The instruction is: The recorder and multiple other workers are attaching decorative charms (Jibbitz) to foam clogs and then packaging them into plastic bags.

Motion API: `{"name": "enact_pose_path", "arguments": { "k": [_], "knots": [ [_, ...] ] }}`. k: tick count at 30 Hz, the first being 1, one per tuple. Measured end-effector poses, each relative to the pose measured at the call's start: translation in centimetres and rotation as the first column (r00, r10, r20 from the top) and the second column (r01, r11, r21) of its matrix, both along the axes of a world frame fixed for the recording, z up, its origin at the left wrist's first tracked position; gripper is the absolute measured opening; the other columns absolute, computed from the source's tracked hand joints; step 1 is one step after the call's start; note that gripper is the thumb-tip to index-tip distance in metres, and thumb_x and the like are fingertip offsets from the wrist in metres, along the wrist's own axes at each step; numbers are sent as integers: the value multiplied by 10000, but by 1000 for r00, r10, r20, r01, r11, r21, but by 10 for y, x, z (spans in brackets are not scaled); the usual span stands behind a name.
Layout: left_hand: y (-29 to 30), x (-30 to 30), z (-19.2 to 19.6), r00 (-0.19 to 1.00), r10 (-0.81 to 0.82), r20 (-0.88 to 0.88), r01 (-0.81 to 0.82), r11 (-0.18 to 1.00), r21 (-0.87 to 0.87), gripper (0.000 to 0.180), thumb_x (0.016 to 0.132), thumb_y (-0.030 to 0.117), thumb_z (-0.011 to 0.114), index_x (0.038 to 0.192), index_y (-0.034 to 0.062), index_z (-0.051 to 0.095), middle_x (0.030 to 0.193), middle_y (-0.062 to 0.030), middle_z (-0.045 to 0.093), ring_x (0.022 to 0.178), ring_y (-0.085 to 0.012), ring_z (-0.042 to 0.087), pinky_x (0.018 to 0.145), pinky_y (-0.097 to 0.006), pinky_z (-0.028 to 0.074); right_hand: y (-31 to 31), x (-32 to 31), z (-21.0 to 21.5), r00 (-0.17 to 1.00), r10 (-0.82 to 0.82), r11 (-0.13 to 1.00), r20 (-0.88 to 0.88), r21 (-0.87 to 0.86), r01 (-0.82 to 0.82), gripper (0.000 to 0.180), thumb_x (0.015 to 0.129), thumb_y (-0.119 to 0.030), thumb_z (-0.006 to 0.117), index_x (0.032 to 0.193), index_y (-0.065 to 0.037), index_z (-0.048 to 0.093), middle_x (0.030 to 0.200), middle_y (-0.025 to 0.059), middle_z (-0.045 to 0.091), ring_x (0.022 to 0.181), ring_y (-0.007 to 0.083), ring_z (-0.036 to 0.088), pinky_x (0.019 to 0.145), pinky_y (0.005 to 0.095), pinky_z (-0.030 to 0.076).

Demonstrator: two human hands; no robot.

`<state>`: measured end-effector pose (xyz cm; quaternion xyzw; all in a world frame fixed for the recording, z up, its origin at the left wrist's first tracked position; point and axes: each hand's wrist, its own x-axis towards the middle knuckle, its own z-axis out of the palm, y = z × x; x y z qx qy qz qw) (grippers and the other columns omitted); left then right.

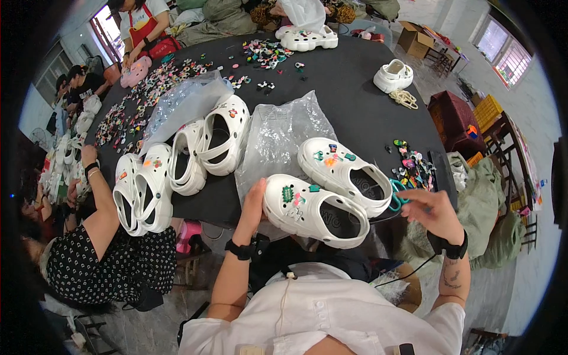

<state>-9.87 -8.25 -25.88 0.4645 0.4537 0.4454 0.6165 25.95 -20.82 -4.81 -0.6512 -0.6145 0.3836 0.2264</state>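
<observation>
Left hand (255, 204) cups the white clog's (313, 210) toe, while right hand (431, 214) grips teal scissors (395, 196) at its heel.

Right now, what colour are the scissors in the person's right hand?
Teal-green handles on the small scissors in the right hand, seen clearest in the head view.

Two clogs (331, 192) lie on a plastic bag (278, 133), scissors (397, 198) right of them
</observation>
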Motion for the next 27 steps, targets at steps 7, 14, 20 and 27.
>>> {"name": "enact_pose_path", "arguments": {
  "k": [7, 14, 20, 27],
  "knots": [
    [0, 2, 7, 999, -41, 20, 42, 998, -54, 517, 1022, 466, 393, 1104, 11, 626, 931, -40, 637, 817, -114, 585, 731, -269, 473, 53, -37, -56, 954, 116, 857, 278, 457, -237, 418, 866, -293, 718, 1078, 60, 645, 952, 167, 692, 873, 268, 676, 778, 341, 523],
    [-1, -1, 1, 999, -43, 8, 43, 999, -25, 538, 1025, 482, 382, 1153, 14, 614, 930, -42, 644, 810, -113, 590, 708, -260, 480, 92, -77, -77, 727, 295, 914, 620, 39, -404, 517, 793, -420, 748, 899, 75, 646, 878, 221, 651, 839, 385, 644, 761, 428, 507],
    [-4, -1, 7, 997, -74, -21, 73, 996, -44, 633, 1019, 558, 330, 1223, 27, 608, 998, -62, 678, 843, -118, 646, 704, -262, 526, 85, -75, -89, 783, 325, 791, 531, 302, -533, 367, 815, -315, 698, 814, 48, 644, 833, 204, 650, 762, 383, 648, 700, 448, 514],
    [-5, -2, -14, 996, -20, -85, 29, 994, 104, 638, 1037, 520, 307, 1152, -20, 627, 1030, -101, 669, 917, -173, 615, 860, -293, 468, 67, -75, -76, 776, 285, 724, 563, 404, -559, 200, 786, -191, 715, 802, -5, 644, 780, 119, 624, 742, 318, 633, 655, 424, 512]
  ]
}}
